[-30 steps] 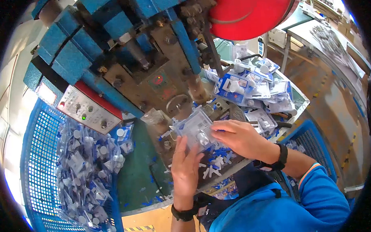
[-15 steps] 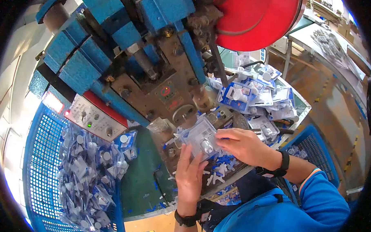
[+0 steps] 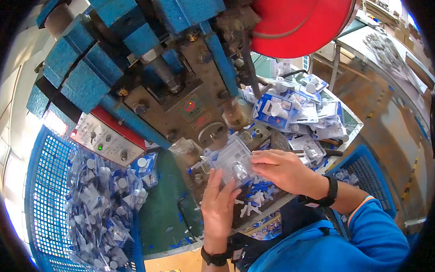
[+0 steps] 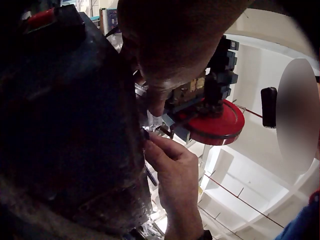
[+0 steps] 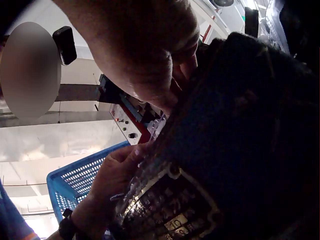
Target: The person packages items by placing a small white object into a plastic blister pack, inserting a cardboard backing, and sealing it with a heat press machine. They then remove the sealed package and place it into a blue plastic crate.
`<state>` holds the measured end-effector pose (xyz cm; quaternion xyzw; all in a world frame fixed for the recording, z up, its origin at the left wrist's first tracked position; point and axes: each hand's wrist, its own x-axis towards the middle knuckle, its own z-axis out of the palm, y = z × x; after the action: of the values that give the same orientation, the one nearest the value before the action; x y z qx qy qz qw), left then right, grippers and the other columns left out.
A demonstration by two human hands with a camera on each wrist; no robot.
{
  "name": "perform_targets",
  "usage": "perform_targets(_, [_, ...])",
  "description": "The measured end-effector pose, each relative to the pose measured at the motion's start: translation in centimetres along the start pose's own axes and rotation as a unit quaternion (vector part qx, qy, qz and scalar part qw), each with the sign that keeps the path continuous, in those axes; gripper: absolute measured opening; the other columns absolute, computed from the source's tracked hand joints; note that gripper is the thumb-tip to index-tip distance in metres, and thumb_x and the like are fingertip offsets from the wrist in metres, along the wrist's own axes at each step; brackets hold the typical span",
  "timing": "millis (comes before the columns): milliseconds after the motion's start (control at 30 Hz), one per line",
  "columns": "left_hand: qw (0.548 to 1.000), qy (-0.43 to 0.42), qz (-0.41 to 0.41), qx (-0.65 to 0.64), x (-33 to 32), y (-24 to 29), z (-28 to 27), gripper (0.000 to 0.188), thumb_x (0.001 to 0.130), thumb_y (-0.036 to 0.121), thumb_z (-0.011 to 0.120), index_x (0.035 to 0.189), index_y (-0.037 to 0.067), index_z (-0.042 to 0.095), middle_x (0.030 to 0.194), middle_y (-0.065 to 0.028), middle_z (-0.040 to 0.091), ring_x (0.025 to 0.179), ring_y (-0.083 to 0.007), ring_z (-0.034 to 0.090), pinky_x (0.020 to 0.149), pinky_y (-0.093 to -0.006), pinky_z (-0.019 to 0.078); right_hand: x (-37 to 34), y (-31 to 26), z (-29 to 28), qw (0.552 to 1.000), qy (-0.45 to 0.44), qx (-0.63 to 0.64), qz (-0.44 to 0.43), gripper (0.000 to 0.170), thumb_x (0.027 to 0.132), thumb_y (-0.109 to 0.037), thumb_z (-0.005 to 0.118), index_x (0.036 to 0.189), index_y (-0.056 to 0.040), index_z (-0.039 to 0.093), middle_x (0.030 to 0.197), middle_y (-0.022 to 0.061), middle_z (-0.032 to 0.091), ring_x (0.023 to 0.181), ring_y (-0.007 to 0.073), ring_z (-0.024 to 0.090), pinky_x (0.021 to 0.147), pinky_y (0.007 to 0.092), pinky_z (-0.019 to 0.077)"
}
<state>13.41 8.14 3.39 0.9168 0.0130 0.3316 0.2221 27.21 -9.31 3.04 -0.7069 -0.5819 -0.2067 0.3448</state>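
A clear blister pack with a bar code and a shiny rounded part under its plastic lies on the bed of a blue press. My left hand holds the pack's lower left corner between fingers and thumb. At the right edge, my right hand pinches the pack, index finger along the top. In the left wrist view the right hand shows thumb and forefinger together. The right wrist view has the left hand close by the machine's dark body, which hides most of the pack.
Filled packs crowd a blue basket on the left. More blister packs are heaped on the right of the bench. White and blue scraps litter the front edge. A control box and a red wheel flank the press.
The head view shifts slightly. Both hands keep their places at the pack's edges, and the pack stays on the press bed.
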Motion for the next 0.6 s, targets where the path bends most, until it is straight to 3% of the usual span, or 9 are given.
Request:
perform_targets(367, [0.999, 0.028, 0.035, 0.029, 1.1, 0.7, -1.2, 0.032, 0.071, -0.003, 0.077, 0.103, 0.002, 0.072, 0.13, -0.019, 0.06, 0.125, -0.0392, 0.055, 0.1, -0.0434, 0.0481, 1.6, -0.3, -1.1, 0.999, 0.017, -0.031, -0.037, 0.03, 0.075, -0.007, 0.063, 0.104, 0.0002, 0.065, 0.114, 0.0098, 0.061, 0.113, 0.0271, 0.061, 0.09, 0.0343, 0.0549])
perform_targets(600, [0.995, -0.005, 0.035, 0.093, 2.0, 1.8, -1.4, 0.041, 0.072, 0.002, 0.078, 0.113, 0.006, 0.07, 0.132, -0.0189, 0.059, 0.128, -0.0407, 0.052, 0.104, -0.0467, 0.0441, 2.1, 0.2, -1.7, 0.995, -0.043, -0.058, -0.063, 0.033, 0.076, -0.008, 0.063, 0.108, -0.0015, 0.065, 0.121, 0.0102, 0.061, 0.121, 0.0289, 0.057, 0.095, 0.0333, 0.0531])
